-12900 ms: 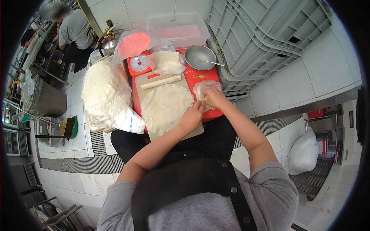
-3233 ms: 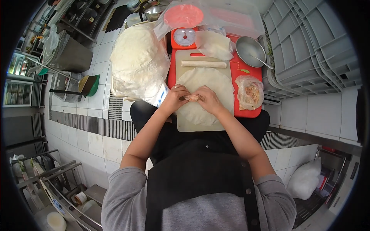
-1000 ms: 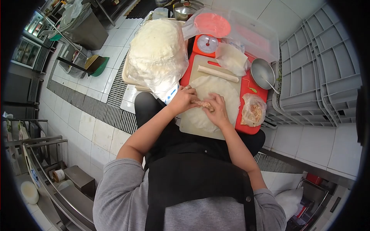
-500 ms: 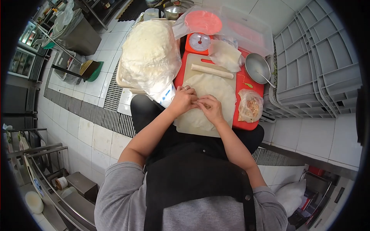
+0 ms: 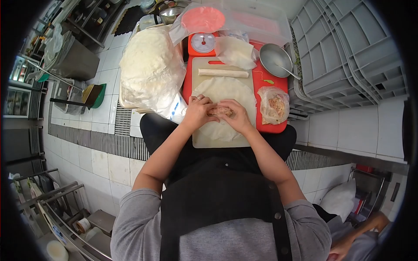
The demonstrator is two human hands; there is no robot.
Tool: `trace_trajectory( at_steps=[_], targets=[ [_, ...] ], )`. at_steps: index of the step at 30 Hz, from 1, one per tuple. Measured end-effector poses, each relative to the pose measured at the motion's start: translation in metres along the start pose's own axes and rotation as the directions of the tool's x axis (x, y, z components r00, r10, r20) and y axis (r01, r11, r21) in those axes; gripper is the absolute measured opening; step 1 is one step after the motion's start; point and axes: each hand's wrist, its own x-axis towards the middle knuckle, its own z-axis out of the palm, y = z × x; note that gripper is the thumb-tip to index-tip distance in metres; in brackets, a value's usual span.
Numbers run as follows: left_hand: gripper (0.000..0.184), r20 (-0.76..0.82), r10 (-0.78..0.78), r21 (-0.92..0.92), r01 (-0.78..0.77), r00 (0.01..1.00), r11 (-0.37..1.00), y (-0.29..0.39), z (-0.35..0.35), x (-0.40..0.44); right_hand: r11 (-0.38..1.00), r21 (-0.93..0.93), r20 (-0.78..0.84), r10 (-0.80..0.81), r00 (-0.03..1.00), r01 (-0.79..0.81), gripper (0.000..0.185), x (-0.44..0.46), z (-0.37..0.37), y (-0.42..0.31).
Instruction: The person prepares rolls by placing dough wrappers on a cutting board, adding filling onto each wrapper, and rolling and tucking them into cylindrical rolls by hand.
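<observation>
Both hands meet over a round, thin white wrapper sheet point(image 5: 233, 89) lying on a pale cutting board point(image 5: 198, 141). Between the fingertips sits a short log of pinkish minced filling point(image 5: 220, 112). My left hand point(image 5: 199, 112) is curled against its left end, a ring on one finger. Over its right end, my right hand point(image 5: 237, 116) has its fingers bent around it. Beyond the sheet, a finished-looking white roll point(image 5: 223, 73) lies across the board. To the right rests a clear plastic bag of chopped filling point(image 5: 274, 105).
A big plastic-wrapped stack of white sheets point(image 5: 150, 65) stands at left. Behind the board are a red kitchen scale point(image 5: 203, 42) and folded wrappers point(image 5: 236, 52). A metal bowl with a spoon point(image 5: 276, 60) sits right, beside grey crates point(image 5: 344, 52). Another person's arm point(image 5: 361, 230) shows lower right.
My fingers have moved apart slightly, and the filling log now shows between them. The view has shifted, so the board appears further left and higher. Another person's arm has appeared lower right.
</observation>
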Motion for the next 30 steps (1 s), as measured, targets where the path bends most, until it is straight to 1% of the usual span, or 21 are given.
trace_trajectory(
  at_steps=[2,3,5,6,8,9,11,12,14,15,17,21,23,24,26,27,29,30],
  targets=[
    [0.035,-0.013,-0.037,0.054,0.038,0.999,0.998,0.012,0.002,0.006,0.997,0.072,-0.035,0.02,0.999,-0.017,0.017,-0.001,-0.002,0.001],
    [0.035,-0.008,-0.034,0.053,0.035,0.999,0.998,0.013,0.006,0.008,0.997,0.073,-0.04,0.024,0.999,-0.021,0.017,-0.003,-0.002,0.002],
    [0.038,0.004,-0.034,0.127,0.033,0.999,0.991,0.015,0.015,0.01,0.999,-0.027,0.031,0.039,0.999,-0.038,0.017,-0.007,-0.004,0.004],
    [0.038,0.005,-0.032,0.126,0.031,0.999,0.992,0.013,0.016,0.01,0.999,-0.028,0.029,0.041,0.999,-0.04,0.017,-0.007,-0.009,0.005],
    [0.042,0.031,0.013,0.075,-0.015,0.999,0.997,0.005,0.014,0.007,0.992,-0.023,0.118,0.122,0.985,-0.12,0.022,-0.009,-0.018,0.007],
    [0.042,0.034,0.016,0.074,-0.019,0.999,0.997,0.005,0.01,0.007,0.992,-0.022,0.114,0.124,0.986,-0.122,0.022,-0.008,-0.019,0.003],
    [0.042,0.065,-0.056,-0.026,0.058,0.996,0.998,0.006,0.002,0.008,0.995,0.009,-0.042,0.096,0.995,-0.096,0.029,-0.007,-0.02,-0.006],
    [0.042,0.067,-0.056,-0.026,0.058,0.996,0.998,0.007,0.0,0.011,0.995,0.01,-0.042,0.097,0.994,-0.097,0.029,-0.008,-0.019,-0.005],
    [0.043,0.091,-0.07,0.036,0.067,0.993,0.997,0.013,0.0,0.016,0.982,-0.186,-0.028,0.022,0.999,-0.026,0.036,-0.012,-0.016,-0.002],
    [0.043,0.091,-0.072,0.033,0.07,0.993,0.997,0.016,0.005,0.016,0.982,-0.187,-0.025,0.024,0.999,-0.028,0.036,-0.017,-0.016,0.005],
    [0.042,0.064,-0.036,0.069,0.032,0.997,0.997,0.02,0.012,0.021,0.982,-0.182,0.073,0.054,0.996,-0.04,0.038,-0.02,-0.017,0.019],
    [0.037,0.054,-0.036,0.035,0.034,0.998,0.999,0.02,0.02,0.021,0.981,-0.183,0.053,0.076,0.996,-0.066,0.037,-0.015,-0.028,0.002],
    [0.031,0.045,-0.006,0.043,0.004,0.999,0.999,0.02,0.022,0.019,0.989,-0.143,0.027,0.037,0.999,-0.033,0.038,-0.016,-0.029,0.004],
    [0.031,0.043,-0.011,0.043,0.01,0.999,0.999,0.019,0.024,0.017,0.989,-0.141,0.032,0.038,0.999,-0.033,0.038,-0.019,-0.029,0.01],
    [0.034,0.071,0.016,0.064,-0.02,0.997,0.998,0.016,0.026,0.017,0.984,-0.162,0.104,0.095,0.99,-0.077,0.037,-0.02,-0.029,0.023],
    [0.034,0.071,0.018,0.066,-0.023,0.997,0.998,0.016,0.025,0.017,0.984,-0.161,0.101,0.093,0.991,-0.076,0.037,-0.018,-0.031,0.019],
    [0.039,0.021,-0.003,0.065,0.001,1.0,0.998,0.021,0.02,0.015,0.984,-0.175,0.107,0.034,0.994,-0.015,0.033,-0.011,-0.037,0.001],
    [0.039,0.022,0.0,0.066,-0.002,1.0,0.998,0.021,0.017,0.015,0.985,-0.174,0.104,0.035,0.994,-0.016,0.033,-0.009,-0.036,-0.002]
  ],
)
